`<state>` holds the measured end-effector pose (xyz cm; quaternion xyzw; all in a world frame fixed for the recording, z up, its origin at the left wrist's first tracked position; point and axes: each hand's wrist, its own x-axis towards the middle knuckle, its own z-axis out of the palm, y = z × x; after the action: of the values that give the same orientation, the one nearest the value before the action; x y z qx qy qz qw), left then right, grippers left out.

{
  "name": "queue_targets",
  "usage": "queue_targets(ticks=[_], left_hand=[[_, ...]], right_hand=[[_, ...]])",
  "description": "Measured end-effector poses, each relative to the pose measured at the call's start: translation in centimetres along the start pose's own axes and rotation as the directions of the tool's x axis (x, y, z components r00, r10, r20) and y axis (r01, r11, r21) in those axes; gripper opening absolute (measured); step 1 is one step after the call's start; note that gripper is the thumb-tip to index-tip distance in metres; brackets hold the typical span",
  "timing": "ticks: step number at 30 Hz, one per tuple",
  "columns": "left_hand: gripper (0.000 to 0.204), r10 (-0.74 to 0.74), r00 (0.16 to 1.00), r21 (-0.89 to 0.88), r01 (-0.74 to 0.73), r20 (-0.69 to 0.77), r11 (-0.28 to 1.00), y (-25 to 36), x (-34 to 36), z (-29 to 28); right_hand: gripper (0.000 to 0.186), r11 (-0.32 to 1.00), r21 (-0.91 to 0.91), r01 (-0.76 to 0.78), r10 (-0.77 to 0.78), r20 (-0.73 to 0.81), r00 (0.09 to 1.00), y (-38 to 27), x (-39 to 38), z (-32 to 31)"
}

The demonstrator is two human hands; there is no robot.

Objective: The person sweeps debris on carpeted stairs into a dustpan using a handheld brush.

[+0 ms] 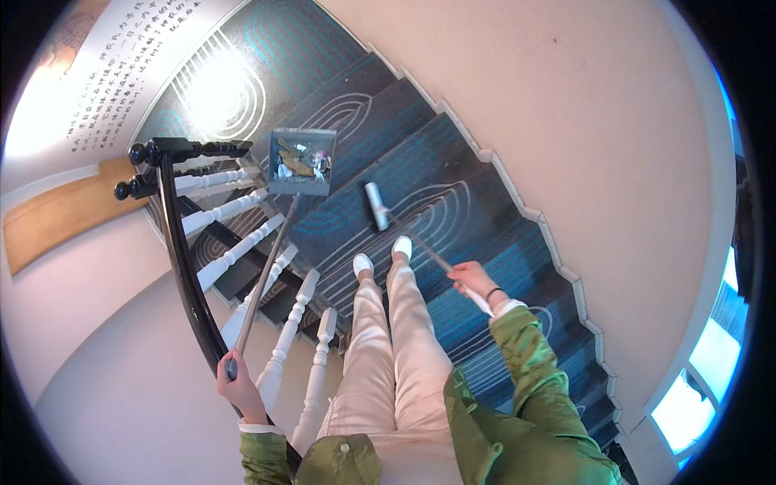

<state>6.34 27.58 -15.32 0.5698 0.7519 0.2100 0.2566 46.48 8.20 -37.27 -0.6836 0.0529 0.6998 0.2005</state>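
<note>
My left hand (241, 391) is closed round the top of a long handle, beside the black handrail. That handle runs up to a grey dustpan (302, 191), held over the stairs near the far end of the railing. Inside the pan lies debris (297, 164): brownish scraps, pale bits and what look like crumpled wrappers. My right hand (473, 280) grips the white end of a broom's stick. The broom (377, 207) has a narrow head, white on top, to the right of the dustpan and just ahead of my white shoes; its bristles hardly show.
Carpeted stairs (493, 242), dark with blue and pale curved lines, wind down between a beige wall (566, 121) and white balusters (291, 323). A black handrail (179, 250) curves along the left. Bright light glares off the landing (214, 93) at upper left.
</note>
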Motion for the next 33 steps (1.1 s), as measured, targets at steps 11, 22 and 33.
queue_targets(ticks=[11, 22, 33], left_hand=[[0.011, 0.283, 0.874, 0.203, -0.383, 0.395, 0.901, -0.5, 5.3, 5.9], [0.010, 0.348, 0.679, 0.215, -0.599, 0.646, 0.771, 1.6, 5.9, 14.6], [0.012, 0.374, 0.652, 0.231, -0.649, 0.659, 0.725, 2.1, 5.7, 15.6]], right_hand=[[0.021, 0.344, -0.922, 0.176, -0.740, -0.151, 0.655, -2.9, -3.0, -10.3], [0.034, 0.614, -0.776, -0.144, -0.411, -0.470, 0.781, 2.4, 3.2, 5.2], [0.026, 0.604, -0.775, 0.187, -0.605, -0.293, 0.740, 2.1, -3.9, -2.7]])
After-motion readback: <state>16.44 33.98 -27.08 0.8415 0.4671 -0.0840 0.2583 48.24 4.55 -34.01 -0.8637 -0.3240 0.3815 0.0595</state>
